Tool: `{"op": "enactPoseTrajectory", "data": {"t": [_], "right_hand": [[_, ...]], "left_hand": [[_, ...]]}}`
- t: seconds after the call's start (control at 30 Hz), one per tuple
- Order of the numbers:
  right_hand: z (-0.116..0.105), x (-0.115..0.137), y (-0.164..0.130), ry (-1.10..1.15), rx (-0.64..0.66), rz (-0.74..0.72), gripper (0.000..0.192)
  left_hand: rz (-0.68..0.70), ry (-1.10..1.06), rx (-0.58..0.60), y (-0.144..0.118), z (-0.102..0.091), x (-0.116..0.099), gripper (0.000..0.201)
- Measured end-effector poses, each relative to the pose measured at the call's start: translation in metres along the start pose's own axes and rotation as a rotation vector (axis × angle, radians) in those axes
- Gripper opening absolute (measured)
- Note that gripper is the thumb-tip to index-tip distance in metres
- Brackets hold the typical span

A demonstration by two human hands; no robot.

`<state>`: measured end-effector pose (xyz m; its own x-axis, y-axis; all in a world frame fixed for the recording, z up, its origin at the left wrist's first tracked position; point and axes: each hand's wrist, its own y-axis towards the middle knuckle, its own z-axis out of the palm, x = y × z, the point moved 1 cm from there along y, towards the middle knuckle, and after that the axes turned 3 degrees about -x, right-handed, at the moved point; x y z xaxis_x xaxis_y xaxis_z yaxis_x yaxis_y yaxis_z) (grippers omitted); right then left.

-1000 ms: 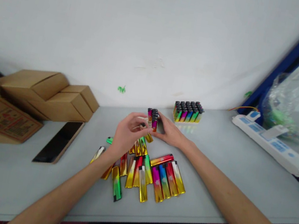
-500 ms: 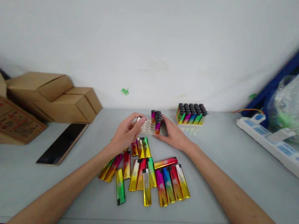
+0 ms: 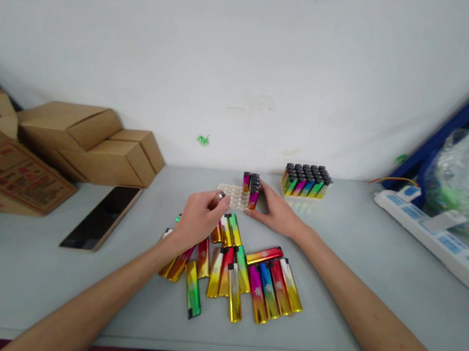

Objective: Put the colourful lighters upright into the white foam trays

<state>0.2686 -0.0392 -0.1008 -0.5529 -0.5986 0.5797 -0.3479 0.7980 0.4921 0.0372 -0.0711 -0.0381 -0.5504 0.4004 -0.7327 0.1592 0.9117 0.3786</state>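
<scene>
My left hand is closed on a lighter; only its metal top shows past the fingers. Just beyond is a white tray with rows of holes. At its right end several shiny lighters stand upright, black tops up, in one row with another beside it. Around that end curls my right hand, thumb in front and fingers at the side and behind, gripping the tray. Loose metallic lighters in gold, red, green, blue and silver lie in front of the hands, some partly hidden by my left hand.
A full block of upright lighters stands near the wall. Leftward are a black phone, brown cardboard boxes and a printed carton. A white power strip and a clear plastic bag are at the right.
My left hand has drawn slightly back from the tray, toward the loose lighters, still holding its lighter. My right hand stays at the tray's end. The whole view has shifted slightly.
</scene>
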Motion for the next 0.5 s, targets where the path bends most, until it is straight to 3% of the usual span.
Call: {"op": "enactPoseTrajectory", "data": {"t": [0.5], "right_hand": [[-0.0004, 0.0008, 0.0002, 0.012, -0.001, 0.011, 0.089]], "left_hand": [[0.027, -0.104, 0.004, -0.0024, 0.0037, 0.0036, 0.047]]}}
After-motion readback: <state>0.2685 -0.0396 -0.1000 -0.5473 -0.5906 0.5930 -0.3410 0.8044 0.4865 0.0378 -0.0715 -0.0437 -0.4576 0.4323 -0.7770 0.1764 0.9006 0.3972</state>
